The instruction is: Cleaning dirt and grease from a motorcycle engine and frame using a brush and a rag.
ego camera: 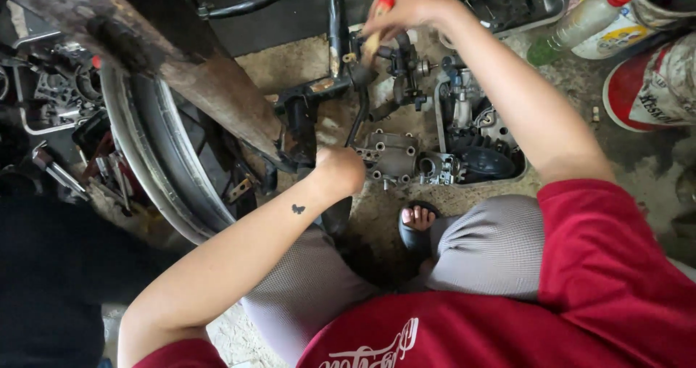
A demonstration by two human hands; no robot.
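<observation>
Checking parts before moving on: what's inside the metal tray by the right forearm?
The metal tray holds a black finned engine part and grey metal pieces; the right forearm covers its far side.

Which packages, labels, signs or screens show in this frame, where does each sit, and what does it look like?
Plastic bottle: top right, lying tilted, clear body, green base, red cap.
White container: under the bottle, rounded, with a colourful label.
Red and white container: right edge, rounded, printed lettering, grimy.
No signs or screens.

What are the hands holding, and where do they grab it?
The right hand grips a red-handled tool by its handle. The left hand reaches under the black frame; its hold is hidden.
</observation>
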